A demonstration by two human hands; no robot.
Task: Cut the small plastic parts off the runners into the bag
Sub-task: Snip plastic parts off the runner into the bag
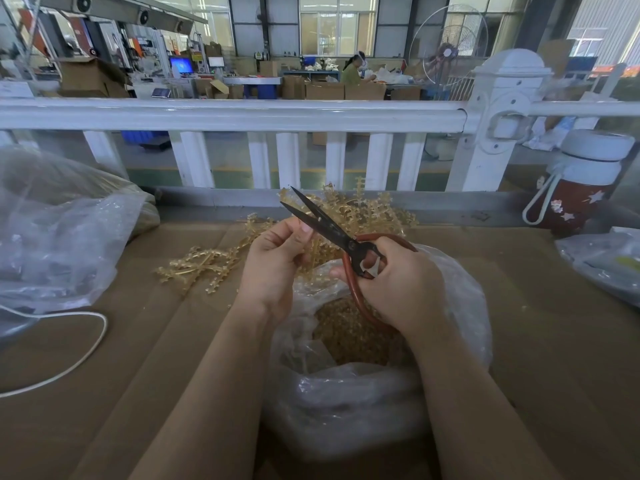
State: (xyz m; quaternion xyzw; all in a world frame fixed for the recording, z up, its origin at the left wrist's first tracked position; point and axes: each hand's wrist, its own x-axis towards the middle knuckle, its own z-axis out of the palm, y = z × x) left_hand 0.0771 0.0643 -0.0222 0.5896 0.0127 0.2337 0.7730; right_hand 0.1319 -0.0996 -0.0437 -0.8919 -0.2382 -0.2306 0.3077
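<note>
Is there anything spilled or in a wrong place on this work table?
Nothing serious. A few small amber bits lie loose on the cardboard, left of the open bag, not inside it. The white cord also loops across the work surface at left.

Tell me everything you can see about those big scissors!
The scissors have two long, dark, pointed blades that look like metal, joined at a pivot, with big looping reddish-brown handles. The blades are open a little and point up and away to the left. The right hand grips the handles, fingers through the loops. The left hand holds a yellowish plastic runner beside the blades. The scissors are held in the air above the clear bag of cut parts.
</note>
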